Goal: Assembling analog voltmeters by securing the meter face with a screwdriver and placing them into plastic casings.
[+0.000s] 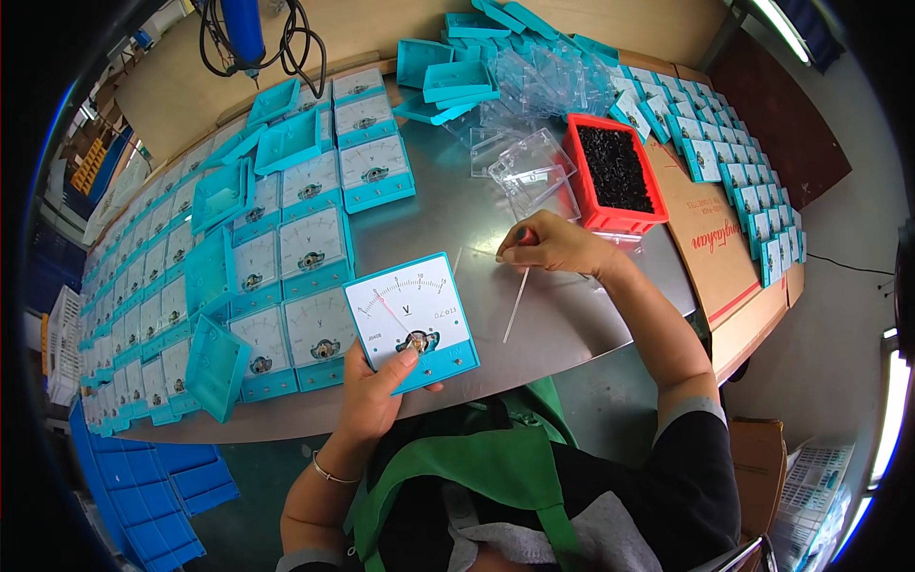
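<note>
My left hand [374,389] holds a voltmeter [410,310] with a white dial face and a turquoise base, tilted up over the table's front edge. Its thumb presses near the exposed movement at the lower middle of the dial, where a thin red pointer starts. To the right, my right hand [548,246] is closed around a screwdriver [516,310]; the thin shaft slants down toward me and the reddish handle end shows above the fingers. The thumb and forefinger come together close to the metal tabletop; whether they also pinch a small part is too small to tell.
Rows of similar meters [313,243] fill the left, with turquoise covers [217,367] on top. At the back lie turquoise housings [453,81] and clear covers [536,176]. A red bin [583,181] holds small black parts. More meters [705,160] stand on cardboard [705,248] at right.
</note>
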### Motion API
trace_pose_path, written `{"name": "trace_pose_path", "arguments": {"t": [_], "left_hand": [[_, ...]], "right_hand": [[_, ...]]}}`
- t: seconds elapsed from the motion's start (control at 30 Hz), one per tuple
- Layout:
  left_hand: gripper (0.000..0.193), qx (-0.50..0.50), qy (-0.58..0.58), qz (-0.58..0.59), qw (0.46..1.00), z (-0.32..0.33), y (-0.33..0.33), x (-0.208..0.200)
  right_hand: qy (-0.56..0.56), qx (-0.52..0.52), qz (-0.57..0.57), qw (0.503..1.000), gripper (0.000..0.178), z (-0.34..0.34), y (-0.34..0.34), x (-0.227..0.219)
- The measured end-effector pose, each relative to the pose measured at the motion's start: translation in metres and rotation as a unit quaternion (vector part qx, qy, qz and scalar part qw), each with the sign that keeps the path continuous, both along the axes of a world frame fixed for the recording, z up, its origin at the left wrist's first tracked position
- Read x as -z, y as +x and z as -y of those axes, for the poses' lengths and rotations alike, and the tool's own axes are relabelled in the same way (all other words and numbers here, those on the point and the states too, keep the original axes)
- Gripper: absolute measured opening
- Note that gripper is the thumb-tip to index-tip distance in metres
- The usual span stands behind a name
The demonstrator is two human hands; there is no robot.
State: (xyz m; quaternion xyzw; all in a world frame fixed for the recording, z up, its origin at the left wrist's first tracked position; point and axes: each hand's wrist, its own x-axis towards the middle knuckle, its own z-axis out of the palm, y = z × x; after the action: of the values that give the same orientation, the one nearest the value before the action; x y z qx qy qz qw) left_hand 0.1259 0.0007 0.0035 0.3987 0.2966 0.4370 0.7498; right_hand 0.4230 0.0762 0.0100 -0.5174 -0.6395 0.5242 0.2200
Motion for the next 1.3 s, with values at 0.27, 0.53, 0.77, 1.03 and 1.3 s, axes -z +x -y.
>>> {"name": "trace_pose_path", "arguments": {"t": [0.27, 0.53, 0.77, 1.03, 1.3], "left_hand": [[0.034, -0.073, -0.004, 0.003, 0.997, 0.002, -0.01, -0.001], [0.035, -0.091, -0.025, -0.003, 0.996, -0.007, 0.004, 0.005], [0.035, -0.066, -0.036, -0.021, 0.997, -0.004, 0.004, 0.003], [0.034, -0.054, -0.046, -0.016, 0.997, 0.0, 0.002, 0.006], [0.034, -0.048, -0.062, 0.009, 0.997, 0.003, -0.001, 0.007]], "right_hand": [[0.378, 0.034, 0.37, 0.848, 0.046, 0.057, -0.087, 0.016], [0.442, -0.156, 0.239, 0.85, 0.038, 0.04, -0.02, -0.01], [0.379, 0.234, 0.447, 0.776, 0.012, -0.022, 0.114, -0.005], [0.332, 0.218, 0.519, 0.757, 0.005, -0.02, 0.129, -0.004], [0.422, 0.178, 0.188, 0.869, 0.011, 0.029, 0.033, -0.024]]}}
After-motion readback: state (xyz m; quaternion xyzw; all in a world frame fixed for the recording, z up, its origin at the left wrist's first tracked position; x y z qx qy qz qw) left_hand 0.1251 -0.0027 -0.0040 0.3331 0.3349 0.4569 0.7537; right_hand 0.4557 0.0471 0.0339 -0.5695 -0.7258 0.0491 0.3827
